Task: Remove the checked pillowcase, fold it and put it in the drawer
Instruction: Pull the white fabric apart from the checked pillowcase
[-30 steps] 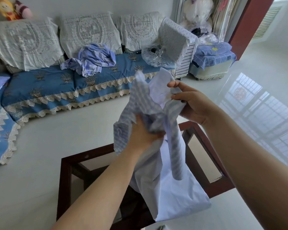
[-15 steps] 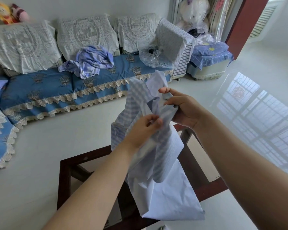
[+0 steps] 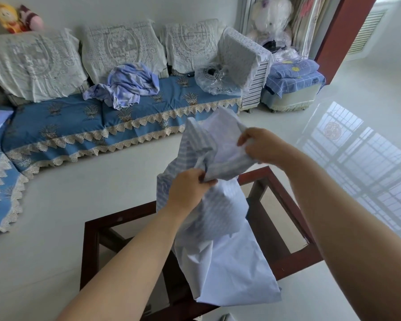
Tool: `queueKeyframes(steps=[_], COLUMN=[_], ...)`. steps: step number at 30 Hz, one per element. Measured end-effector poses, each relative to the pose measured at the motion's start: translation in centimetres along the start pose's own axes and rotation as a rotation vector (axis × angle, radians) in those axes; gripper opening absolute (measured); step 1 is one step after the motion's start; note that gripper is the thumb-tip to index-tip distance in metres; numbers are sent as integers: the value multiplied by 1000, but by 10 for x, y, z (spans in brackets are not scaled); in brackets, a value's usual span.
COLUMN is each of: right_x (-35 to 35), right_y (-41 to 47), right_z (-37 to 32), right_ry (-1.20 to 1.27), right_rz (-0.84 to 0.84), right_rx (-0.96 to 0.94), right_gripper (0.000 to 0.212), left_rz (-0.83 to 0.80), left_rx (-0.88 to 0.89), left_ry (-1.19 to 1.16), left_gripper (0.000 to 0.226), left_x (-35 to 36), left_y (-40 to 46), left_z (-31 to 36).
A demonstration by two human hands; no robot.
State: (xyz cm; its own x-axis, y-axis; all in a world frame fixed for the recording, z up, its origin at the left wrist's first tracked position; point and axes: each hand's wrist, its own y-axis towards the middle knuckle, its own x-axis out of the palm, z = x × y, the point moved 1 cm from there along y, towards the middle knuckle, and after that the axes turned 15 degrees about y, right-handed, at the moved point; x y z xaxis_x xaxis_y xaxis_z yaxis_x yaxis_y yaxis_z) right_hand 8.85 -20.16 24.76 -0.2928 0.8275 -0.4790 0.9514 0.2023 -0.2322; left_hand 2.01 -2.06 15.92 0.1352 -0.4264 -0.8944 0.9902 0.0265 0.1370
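Left hand (image 3: 187, 190) pinches bunched cloth | right hand (image 3: 262, 146), at its 1 o'clock, grips the upper edge | pale blue checked cotton pillowcase (image 3: 220, 232) hangs between them over the dark red wooden glass-topped table (image 3: 287, 198) | blue lace-trimmed sofa (image 3: 79, 121) at 11 o'clock.

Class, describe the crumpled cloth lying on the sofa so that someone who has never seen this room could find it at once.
Start at the long sofa with the blue, lace-edged cover along the back wall. On its seat, below the middle one of three white lace cushions, lies a crumpled cloth. It is pale lilac-blue and loosely heaped, unlike the clear plastic bag to its right.
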Motion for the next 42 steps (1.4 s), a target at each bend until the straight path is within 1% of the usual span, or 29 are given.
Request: queueKeyframes(steps=[1,2,3,4,5,6,7,8,9,10,12,13,14,15,16,17,19,20,21,22,24,27,29,33,35,37,39,42], right_x=[-3,0,8,20,32,44,53,59,64,65,61,59,56,53,48,43,35,32,30,29,28,28,30,34,37,38,38,35], right_y=[-1,-4,-10,-16,-20,-24,-27,-32,-32,-30,-29,-29,-29,-29,-31,-33,-34,-33,-32,-32,-30,-29,-32,-35,-33,-32,-30,-26], right_z=[4,8,12,14,15,12,11,7,9,12,20,24,29,31,31,29,24,21,18,14,9,-1,-8,-12,-9,-7,-6,-5], right_ry=[-414,-742,-963,-1086,-1081,-997,-843,-667,-513,-400,-324,-296,-263,-239,-241,-252,-302,-330,-352,-362,-324,-173,-75,145,231,313,405,627], right_rz=[-38,-69,-57,-40,-35,-79,-164,-268,-354,-387,-398,-412,-436,-471,-503,-515,-494,-485,-484,-491,-513,-547,-522,-478,-446,-393,-338,-308], right_rx=[44,104,97,33,-83,-167,-165,-93,1,65,84,84,87,78,53,5,-125,-182,-226,-266,-305,-357,-392,-399,-390,-380,-369,-362], right_gripper=[30,30,31,31,36,51,67,76,74,68,61,58,50,38,25,17,18,16,13,10,12,25,33,32,33,34,36,34], left_rz=[41,79,111,134,159,178,183,166,142,116,47,-17,-114,-227,-328,-397,-457,-473,-486,-493,-491,-517,-556,-603,-672,-734,-739,-730], left_rx=[28,58,87,116,144,157,150,129,110,98,77,61,30,-21,-89,-148,-231,-247,-252,-253,-224,-132,-119,-121,-118,-123,-154,-185], left_ry=[51,108,162,211,252,282,305,315,312,294,199,111,3,-113,-230,-335,-447,-472,-486,-500,-498,-424,-418,-479,-386,-303,-256,-123], left_gripper=[36,33,33,33,32,29,25,22,21,23,27,31,42,60,77,88,103,110,113,111,102,83,76,45,46,60,67,70], left_x=[-1,-1,1,5,9,12,13,12,13,13,10,7,6,3,1,-1,0,0,0,0,1,2,5,8,16,23,28,35], left_y=[-3,-6,-9,-11,-13,-15,-18,-20,-22,-24,-29,-31,-32,-34,-36,-38,-39,-41,-43,-43,-39,-30,-29,-34,-37,-39,-40,-40], left_z=[-2,0,1,3,5,7,9,11,11,10,10,11,10,7,2,-6,-28,-38,-45,-49,-50,-43,-41,-35,-35,-36,-36,-37])
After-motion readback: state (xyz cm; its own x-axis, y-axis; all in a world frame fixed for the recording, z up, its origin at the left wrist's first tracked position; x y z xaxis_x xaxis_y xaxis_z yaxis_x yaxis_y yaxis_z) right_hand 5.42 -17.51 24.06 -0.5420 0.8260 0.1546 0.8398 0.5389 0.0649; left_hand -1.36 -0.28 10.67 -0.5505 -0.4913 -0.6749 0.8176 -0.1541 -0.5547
